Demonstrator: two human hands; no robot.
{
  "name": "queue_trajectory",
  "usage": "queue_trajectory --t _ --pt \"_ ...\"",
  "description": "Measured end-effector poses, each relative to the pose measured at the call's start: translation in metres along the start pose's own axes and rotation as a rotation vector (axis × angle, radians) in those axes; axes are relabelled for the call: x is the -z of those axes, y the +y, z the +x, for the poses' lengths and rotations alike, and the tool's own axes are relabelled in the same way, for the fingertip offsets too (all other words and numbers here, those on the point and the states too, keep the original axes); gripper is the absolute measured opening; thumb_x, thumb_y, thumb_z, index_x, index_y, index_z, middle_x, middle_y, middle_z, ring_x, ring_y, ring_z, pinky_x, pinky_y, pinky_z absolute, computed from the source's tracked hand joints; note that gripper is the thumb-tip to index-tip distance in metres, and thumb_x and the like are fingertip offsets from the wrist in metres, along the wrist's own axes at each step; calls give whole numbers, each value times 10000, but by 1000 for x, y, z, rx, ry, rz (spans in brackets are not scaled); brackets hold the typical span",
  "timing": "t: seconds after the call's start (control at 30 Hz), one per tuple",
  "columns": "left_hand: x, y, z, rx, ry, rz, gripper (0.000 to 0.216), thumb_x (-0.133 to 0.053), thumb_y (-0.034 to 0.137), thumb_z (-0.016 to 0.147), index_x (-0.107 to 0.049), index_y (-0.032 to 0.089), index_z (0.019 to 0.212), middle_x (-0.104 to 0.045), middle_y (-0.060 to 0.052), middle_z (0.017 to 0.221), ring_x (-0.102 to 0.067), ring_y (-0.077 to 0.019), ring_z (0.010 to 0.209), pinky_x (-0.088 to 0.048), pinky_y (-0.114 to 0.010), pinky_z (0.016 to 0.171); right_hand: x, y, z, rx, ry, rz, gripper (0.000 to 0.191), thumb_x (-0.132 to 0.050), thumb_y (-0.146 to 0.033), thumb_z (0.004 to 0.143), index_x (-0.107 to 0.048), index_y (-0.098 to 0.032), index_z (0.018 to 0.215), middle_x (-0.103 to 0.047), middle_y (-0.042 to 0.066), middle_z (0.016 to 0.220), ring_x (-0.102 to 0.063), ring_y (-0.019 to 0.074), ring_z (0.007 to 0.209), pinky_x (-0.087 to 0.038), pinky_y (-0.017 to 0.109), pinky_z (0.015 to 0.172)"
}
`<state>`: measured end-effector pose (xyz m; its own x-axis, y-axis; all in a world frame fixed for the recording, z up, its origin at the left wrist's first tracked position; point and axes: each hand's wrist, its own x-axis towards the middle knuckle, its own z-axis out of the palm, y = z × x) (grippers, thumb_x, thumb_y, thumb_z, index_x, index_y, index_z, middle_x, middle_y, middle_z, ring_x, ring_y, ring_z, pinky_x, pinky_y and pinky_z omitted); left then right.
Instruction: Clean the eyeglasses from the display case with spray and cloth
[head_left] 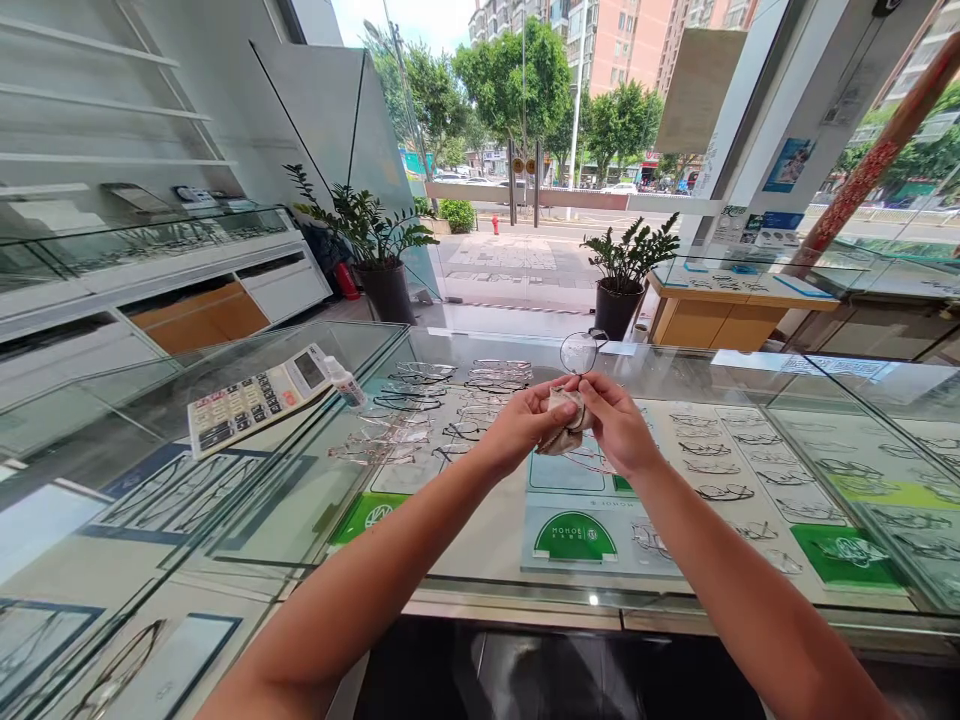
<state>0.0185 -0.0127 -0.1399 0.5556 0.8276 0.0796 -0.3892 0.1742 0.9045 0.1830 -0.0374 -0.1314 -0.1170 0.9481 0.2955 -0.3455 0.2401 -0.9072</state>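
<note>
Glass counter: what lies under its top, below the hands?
Under the glass counter, rows of eyeglass frames and green signs. The hands and cloth hide what lies directly below.

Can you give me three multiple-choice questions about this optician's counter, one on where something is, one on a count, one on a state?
1. Where does the calculator lie?
A. on the glass counter, left of the hands
B. on the floor
C. on the wooden desk

2. How many potted plants stand by the window?
A. one
B. two
C. four

3. What are the hands doing?
A. resting flat
B. holding glasses and a cloth
C. pressing keys

Answers: 1 A, it sits on the glass at the left; 2 B, one plant left, another plant right; 3 B, left hand and right hand pinch both.
</note>
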Motion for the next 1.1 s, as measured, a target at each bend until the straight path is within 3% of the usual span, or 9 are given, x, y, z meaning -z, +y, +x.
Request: queue_trajectory --t 0.13,0.33,0.43,0.7,0.9,1.0,1.1 --pt "0 0 -2 34 -25 21 533 -938 523 796 -749 126 1097 -746 -65 896 -689 -144 727 -566 -269 698 -1 -3 1 15 -1 24 302 -853 -576 867 -795 -279 876 -794 40 1098 -692 222 1051 -550 354 959" --pt "0 3 -4 35 -37 -82 539 -921 476 821 -775 163 1235 -792 -112 1094 -744 -217 955 -609 -342 883 3 -6 3 12 27 81 290 -880 -563 842 -815 -284 889 -777 30 1095 -682 209 1030 -557 340 954" --pt "0 2 -3 35 -52 -31 559 -889 517 858 -764 165 1273 -798 -111 1100 -747 -214 955 -596 -348 904 6 -4 4 17 33 82 280 -877 -548 845 -812 -280 890 -765 32 1089 -672 212 1053 -549 335 972" --pt "1 -1 -3 -1 -36 40 537 -933 508 811 -746 165 1180 -764 -70 1025 -711 -171 872 -531 -284 812 8 3 3 -5 43 17 286 -839 -575 869 -804 -295 919 -764 32 1160 -661 234 1079 -539 353 946" --pt "0 -6 -2 -64 -6 24 493 -958 431 790 -633 170 1055 -707 -31 977 -670 -143 838 -486 -257 762 3 4 2 7 63 -22 327 -837 -610 856 -797 -289 908 -768 44 1212 -649 272 1241 -507 390 1059" --pt "0 -9 0 -98 1 34 505 -949 446 801 -564 188 1001 -659 11 872 -601 -97 705 -444 -233 674 1 4 1 12 78 -20 313 -838 -598 864 -801 -290 904 -770 41 1212 -640 273 1272 -479 397 1104" --pt "-1 -10 1 -84 -21 73 523 -920 491 831 -562 198 1074 -580 64 725 -460 -58 535 -336 -213 544 0 4 1 5 87 -19 311 -838 -593 864 -799 -287 902 -768 43 1213 -644 277 1269 -481 403 1098"
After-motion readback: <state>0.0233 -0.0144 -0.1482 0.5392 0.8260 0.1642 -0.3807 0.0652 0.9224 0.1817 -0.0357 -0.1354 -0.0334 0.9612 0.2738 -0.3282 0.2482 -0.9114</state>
